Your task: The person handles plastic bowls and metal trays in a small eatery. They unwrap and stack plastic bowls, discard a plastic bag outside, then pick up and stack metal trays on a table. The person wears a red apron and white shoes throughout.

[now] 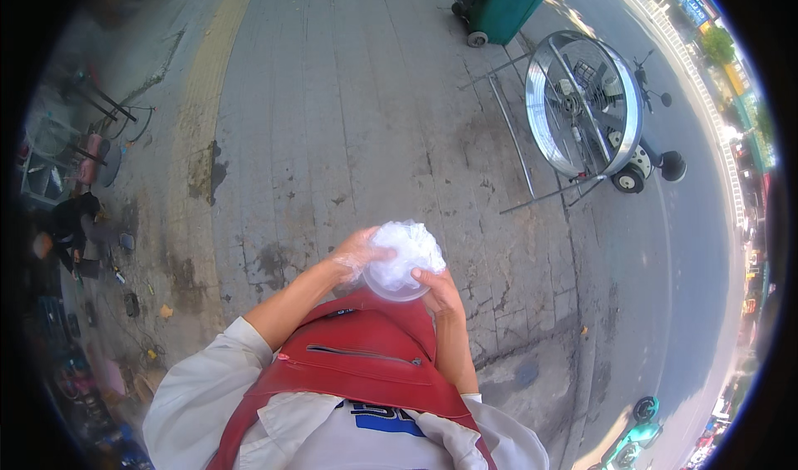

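Observation:
Both my hands are together in front of my body, around a round clear plastic container [399,292] with crumpled white translucent plastic film [408,252] bunched over its top. My left hand [363,253] holds the film and container from the left, its thumb laid across the film. Some clear film also clings near that wrist. On the other side my right hand [442,289] grips the container's edge, thumb pressed against the film. The fingers beneath are hidden, and so is whatever the container holds. Just below hangs a red bag [361,345] with a zip, worn across my chest.
Paved sidewalk [349,127] stretches ahead. A large round metal fan [583,105] on a frame stands at the right, near a green wheeled bin [511,9]. Further right runs the road [679,270]. At the left a person [75,227] crouches among tools.

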### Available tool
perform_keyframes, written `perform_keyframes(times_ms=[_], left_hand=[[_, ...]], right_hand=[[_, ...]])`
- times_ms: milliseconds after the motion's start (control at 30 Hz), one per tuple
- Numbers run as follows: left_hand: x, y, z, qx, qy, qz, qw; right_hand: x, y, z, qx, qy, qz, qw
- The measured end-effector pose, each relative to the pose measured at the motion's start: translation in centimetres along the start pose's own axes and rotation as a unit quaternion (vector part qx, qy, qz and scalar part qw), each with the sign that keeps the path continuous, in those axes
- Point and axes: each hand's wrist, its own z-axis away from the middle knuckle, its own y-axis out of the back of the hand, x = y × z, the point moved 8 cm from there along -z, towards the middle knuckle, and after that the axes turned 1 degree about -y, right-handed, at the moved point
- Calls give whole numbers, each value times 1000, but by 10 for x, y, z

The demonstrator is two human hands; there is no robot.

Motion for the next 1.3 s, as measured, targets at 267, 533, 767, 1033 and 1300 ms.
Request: perform_keyframes(times_ms=[267, 533, 767, 1033, 1300], left_hand=[[198, 64, -129, 248, -140, -13, 958], [329, 108, -351, 131, -168, 135, 968], [469, 100, -562, 67, -76, -103, 989], [631, 69, -728, 23, -95, -211, 973], [780, 158, -853, 164, -137, 22, 977]], right_hand=[[-167, -70, -276, -77, -33, 267, 960], [-299, -47, -483, -16, 64, 238, 969], [-420, -20, -598, 100, 133, 129, 978], [-548, 25, -757, 181, 109, 52, 976], [-879, 66, -1033, 106, 283, 38, 953]])
